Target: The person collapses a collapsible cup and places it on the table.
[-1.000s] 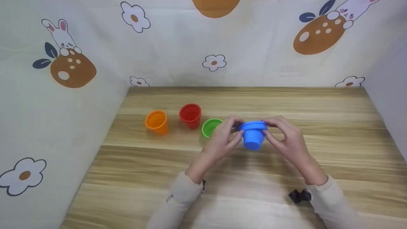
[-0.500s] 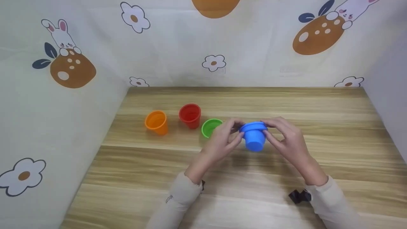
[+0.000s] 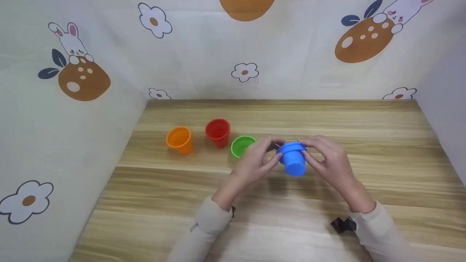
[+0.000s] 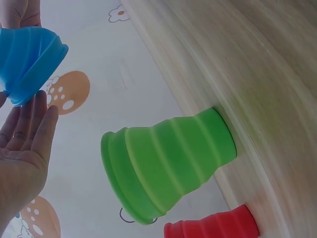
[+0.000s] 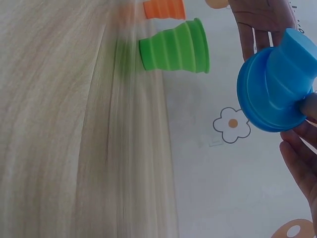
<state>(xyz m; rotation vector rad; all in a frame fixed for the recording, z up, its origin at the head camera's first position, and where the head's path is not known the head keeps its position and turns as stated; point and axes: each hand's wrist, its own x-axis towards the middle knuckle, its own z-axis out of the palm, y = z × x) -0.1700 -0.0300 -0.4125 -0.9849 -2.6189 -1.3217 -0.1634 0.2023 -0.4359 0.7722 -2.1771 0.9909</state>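
Note:
A blue collapsible cup (image 3: pixel 294 160) is held above the table between both hands, its base tipped toward the head camera. My left hand (image 3: pixel 253 160) pinches the left side of its rim with thumb and fingers. On the opposite side my right hand (image 3: pixel 331 160) grips the rim the same way. In the right wrist view the blue cup (image 5: pixel 277 84) looks partly folded, its narrow base bent off to one side of the wide rim. Just beyond my left hand stands a green collapsible cup (image 3: pixel 240 145), partly hidden by that hand in the head view.
A red cup (image 3: pixel 217 133) and an orange cup (image 3: pixel 179 140) stand upright left of the green one on the wood-grain table (image 3: pixel 164 203). Behind the table rises a pale wall covering (image 3: pixel 291 47) printed with rabbits and flowers.
The blue cup has shifted slightly right and toward the person, and its base has swung a little to the right. Both hands have moved slightly with it; the other cups stay put.

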